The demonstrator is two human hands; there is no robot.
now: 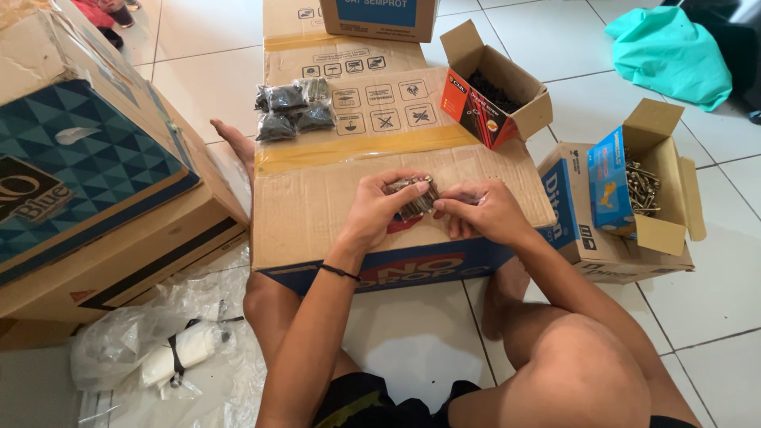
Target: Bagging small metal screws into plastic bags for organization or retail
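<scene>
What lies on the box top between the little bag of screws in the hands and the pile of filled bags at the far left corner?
Nothing visible: bare cardboard box top separates the small bag of screws, held by left hand and right hand, from the filled bags.

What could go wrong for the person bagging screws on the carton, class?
1. The small bag is pinched between left hand and right hand; sharp screw tips might pierce it or prick a finger.
2. The open orange box sits at the carton edge; a nudge might tip it.
3. Spilled screws would land near bare legs.
</scene>
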